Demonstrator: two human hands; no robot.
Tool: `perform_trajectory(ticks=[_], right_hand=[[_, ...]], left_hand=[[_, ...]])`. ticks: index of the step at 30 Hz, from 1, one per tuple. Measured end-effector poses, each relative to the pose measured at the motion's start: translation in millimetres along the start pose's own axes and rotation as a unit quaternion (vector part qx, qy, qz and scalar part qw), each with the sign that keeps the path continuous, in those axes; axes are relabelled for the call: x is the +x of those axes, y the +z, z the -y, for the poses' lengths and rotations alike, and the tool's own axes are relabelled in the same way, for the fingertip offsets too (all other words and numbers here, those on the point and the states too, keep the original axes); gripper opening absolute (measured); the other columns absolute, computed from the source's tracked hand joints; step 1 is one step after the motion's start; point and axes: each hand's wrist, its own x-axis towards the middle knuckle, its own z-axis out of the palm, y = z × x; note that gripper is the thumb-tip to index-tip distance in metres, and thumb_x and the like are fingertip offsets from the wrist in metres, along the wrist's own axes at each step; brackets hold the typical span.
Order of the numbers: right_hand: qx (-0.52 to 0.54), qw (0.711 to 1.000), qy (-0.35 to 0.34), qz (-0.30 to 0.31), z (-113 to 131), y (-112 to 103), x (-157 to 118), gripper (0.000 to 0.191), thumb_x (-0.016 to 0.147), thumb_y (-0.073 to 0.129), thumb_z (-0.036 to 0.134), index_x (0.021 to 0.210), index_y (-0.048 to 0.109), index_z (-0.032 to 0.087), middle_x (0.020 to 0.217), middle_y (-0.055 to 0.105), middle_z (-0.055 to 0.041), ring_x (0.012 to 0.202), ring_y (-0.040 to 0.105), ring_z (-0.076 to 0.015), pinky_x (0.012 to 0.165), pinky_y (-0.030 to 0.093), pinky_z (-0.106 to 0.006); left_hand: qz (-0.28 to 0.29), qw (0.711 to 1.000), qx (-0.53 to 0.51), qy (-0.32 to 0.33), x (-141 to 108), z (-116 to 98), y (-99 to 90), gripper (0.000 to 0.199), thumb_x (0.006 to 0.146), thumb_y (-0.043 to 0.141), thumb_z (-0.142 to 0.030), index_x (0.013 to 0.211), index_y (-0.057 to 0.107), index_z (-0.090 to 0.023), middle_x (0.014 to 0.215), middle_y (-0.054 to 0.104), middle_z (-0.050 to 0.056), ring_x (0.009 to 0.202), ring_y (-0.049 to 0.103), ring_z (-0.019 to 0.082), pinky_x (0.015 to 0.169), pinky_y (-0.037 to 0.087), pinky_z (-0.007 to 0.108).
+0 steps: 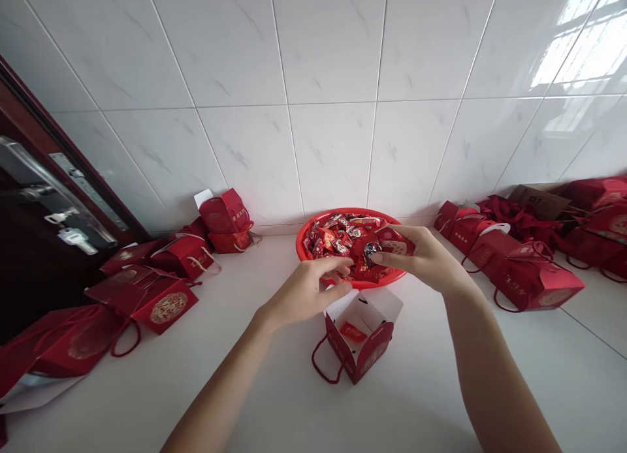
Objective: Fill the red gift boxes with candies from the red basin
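Observation:
A round red basin (302,256) full of wrapped candies (343,233) stands against the tiled wall. My right hand (416,254) is over its right side, with a red packet (392,243) between thumb and fingers. A dark shiny round piece (373,249) shows at the thumb tip. My left hand (321,284) hovers at the basin's front edge, its thumb and fingers apart and nothing between them. Just below the hands sits an open red gift box (362,352), flaps raised, with a red packet (353,332) inside and a cord handle at its left.
Red gift boxes (161,303) line the left side, and two are stacked (228,215) by the wall. More red boxes (519,270) stand at the right, with a brown carton (539,202) behind. A dark door with keys (77,239) is at far left.

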Motion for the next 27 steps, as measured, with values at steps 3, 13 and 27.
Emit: perform_trajectory(ticks=[3, 13, 27], right_hand=[[0.024, 1.0, -0.003, 0.017, 1.0, 0.8, -0.6, 0.021, 0.081, 0.077, 0.037, 0.094, 0.076, 0.02, 0.087, 0.076, -0.0038, 0.08, 0.071, -0.0215, 0.072, 0.058, -0.033], [0.071, 0.997, -0.016, 0.024, 4.9, 0.6, -2.3, 0.023, 0.079, 0.079, 0.038, 0.094, 0.077, 0.02, 0.09, 0.078, -0.0048, 0.083, 0.073, -0.0235, 0.075, 0.06, -0.036], [-0.011, 1.0, -0.012, 0.025, 5.5, -5.1, -4.4, 0.025, 0.076, 0.082, 0.035, 0.096, 0.076, 0.02, 0.092, 0.075, -0.0044, 0.086, 0.069, -0.0237, 0.078, 0.057, -0.037]], left_hand=[[-0.033, 0.994, -0.107, 0.015, 2.3, -2.6, 7.8, 0.051, 0.086, 0.073, -0.043, 0.132, 0.063, -0.024, 0.12, 0.073, 0.006, 0.11, 0.068, 0.023, 0.096, 0.055, 0.034], [-0.04, 0.983, -0.18, 0.011, 6.3, -5.5, 12.7, 0.034, 0.087, 0.07, -0.032, 0.117, 0.071, -0.018, 0.109, 0.076, 0.008, 0.101, 0.071, 0.025, 0.089, 0.056, 0.036], [-0.029, 0.999, -0.015, 0.014, 2.6, 2.2, 7.0, 0.038, 0.087, 0.067, -0.033, 0.124, 0.068, -0.022, 0.123, 0.07, 0.008, 0.11, 0.067, 0.025, 0.096, 0.055, 0.038]])
